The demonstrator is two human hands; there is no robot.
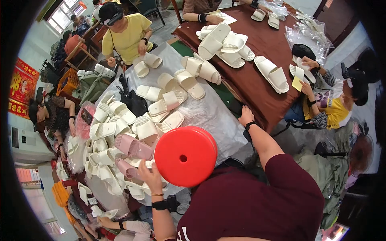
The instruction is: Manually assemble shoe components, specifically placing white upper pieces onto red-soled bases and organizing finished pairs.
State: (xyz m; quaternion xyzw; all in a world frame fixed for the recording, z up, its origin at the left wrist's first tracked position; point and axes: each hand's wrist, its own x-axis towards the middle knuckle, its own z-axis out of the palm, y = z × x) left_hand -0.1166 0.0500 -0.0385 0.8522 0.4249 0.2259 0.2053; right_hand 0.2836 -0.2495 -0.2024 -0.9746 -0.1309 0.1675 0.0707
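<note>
My left hand [150, 177] has its fingers apart, beside a pink slipper [127, 168]; whether it touches the slipper I cannot tell. Just beyond lies another pink slipper [134, 147], on a heap of white slippers [107, 157]. With nothing in it and its fingers stretched out, my right hand [246, 116] rests at the near edge of the brown-covered table [257, 86]. Between my arms, in front of my chest, is a round red plastic stool seat [185, 157] with a hole in its middle. It hides part of the slipper heap.
White sheeting [219, 116] covers the table before me. A black bag [132, 100] lies among the slippers. A person in yellow [128, 34] stands across, one at the right holds a slipper [303, 68], and others work at the left. More white slippers [225, 44] lie on the brown table.
</note>
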